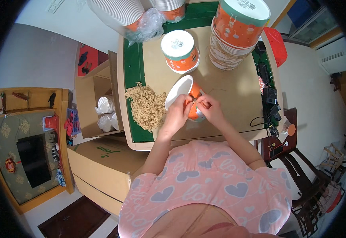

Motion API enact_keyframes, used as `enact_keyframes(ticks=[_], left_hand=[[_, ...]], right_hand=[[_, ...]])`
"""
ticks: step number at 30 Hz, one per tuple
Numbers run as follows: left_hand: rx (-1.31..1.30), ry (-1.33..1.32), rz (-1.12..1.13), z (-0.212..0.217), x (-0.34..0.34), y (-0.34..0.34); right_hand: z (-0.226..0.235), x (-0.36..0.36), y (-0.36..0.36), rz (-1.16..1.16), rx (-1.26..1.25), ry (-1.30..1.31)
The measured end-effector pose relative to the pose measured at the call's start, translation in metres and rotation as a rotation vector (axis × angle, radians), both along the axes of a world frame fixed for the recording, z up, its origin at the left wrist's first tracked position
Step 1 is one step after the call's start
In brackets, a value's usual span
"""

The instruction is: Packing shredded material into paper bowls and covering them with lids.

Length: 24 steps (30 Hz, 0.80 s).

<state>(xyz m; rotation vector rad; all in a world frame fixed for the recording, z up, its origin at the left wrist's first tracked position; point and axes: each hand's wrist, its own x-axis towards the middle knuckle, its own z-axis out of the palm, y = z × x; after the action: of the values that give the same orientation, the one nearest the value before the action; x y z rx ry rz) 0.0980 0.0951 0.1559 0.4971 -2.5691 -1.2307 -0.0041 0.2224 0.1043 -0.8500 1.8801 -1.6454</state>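
A paper bucket [195,90], orange with a white rim, is tipped on its side in front of me, its mouth facing left. My left hand [178,112] is closed against the bucket, thumb and fingers pinched at its printed wall. Right beside those fingertips, my right hand [211,110] is closed in a pinch too. Whatever small thing lies between the right fingers is hidden. To the left of the bucket is a loose heap of tan cords [145,107]. Another paper bucket [181,59] stands upside down just beyond, on a white rim.
A tall stack of upturned buckets [236,29], tan cords around its lower part, stands at the far right. Nested white-rimmed buckets [117,10] and clear plastic wrap [149,24] sit far left. Black adapters and cables [270,96] line the right table edge. Cardboard boxes [101,158] stand left.
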Motion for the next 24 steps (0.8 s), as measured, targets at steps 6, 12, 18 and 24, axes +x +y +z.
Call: enact_keyframes(ticks=[6, 12, 18, 24], left_hand=[[0.382, -0.118, 0.084, -0.011, 0.001, -0.003], [0.531, -0.066, 0.023, -0.012, 0.000, -0.003], [0.565, -0.077, 0.019, -0.011, 0.001, 0.000], [0.550, -0.098, -0.014, -0.014, 0.003, -0.001]], right_hand=[[0.000, -0.006, -0.013, -0.203, -0.115, -0.047], [0.009, -0.010, -0.008, -0.133, 0.009, 0.028], [0.021, -0.014, -0.004, -0.085, 0.085, 0.079], [0.026, -0.016, -0.003, -0.032, 0.118, 0.173]])
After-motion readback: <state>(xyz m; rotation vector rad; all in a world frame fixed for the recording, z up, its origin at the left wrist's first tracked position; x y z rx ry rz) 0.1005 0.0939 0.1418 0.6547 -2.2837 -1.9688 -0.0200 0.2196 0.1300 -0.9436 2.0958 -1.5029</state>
